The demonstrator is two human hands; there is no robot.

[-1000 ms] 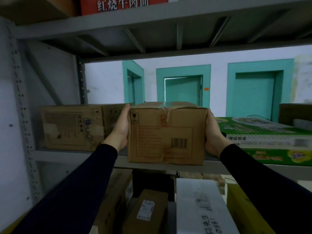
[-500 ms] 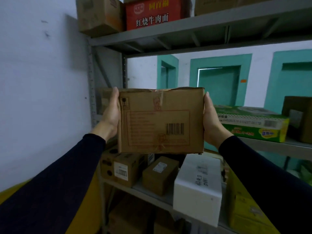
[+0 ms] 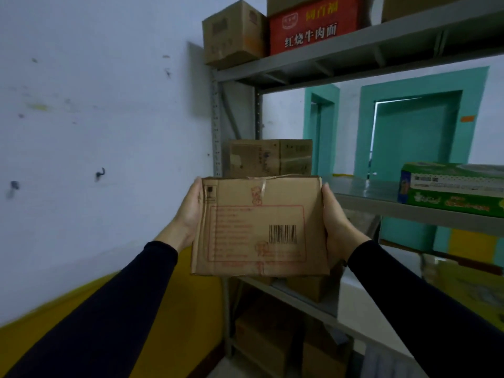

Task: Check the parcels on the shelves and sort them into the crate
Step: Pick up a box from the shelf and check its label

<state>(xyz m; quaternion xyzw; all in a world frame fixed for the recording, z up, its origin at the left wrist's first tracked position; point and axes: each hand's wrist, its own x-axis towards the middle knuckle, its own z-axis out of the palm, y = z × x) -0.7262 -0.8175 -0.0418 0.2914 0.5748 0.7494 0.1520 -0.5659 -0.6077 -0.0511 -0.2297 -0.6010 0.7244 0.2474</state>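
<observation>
Cardboard parcel (image 3: 260, 226) held in the air in front of the grey metal shelves (image 3: 381, 205), off every shelf board, its printed face turned toward the camera. The left hand (image 3: 188, 214) presses flat against its left side and the right hand (image 3: 334, 222) against its right side, fingers straight and reaching up to the top edge, so the box is squeezed between the two palms. Both arms wear dark sleeves. On the face are a red-outlined form with blurred lines of text, a black barcode, a fragile-glass mark at the upper left, and red stamps along the taped seam.

Behind it on the middle shelf stands a brown carton (image 3: 268, 158); further right lies a green printed box (image 3: 450, 188). The top shelf carries a plain carton (image 3: 231, 31) and a red carton (image 3: 313, 24) reading 红烧牛肉面. More cartons fill the lower shelves. To the left is a scuffed white wall with a yellow base band; beyond the shelves, teal door frames.
</observation>
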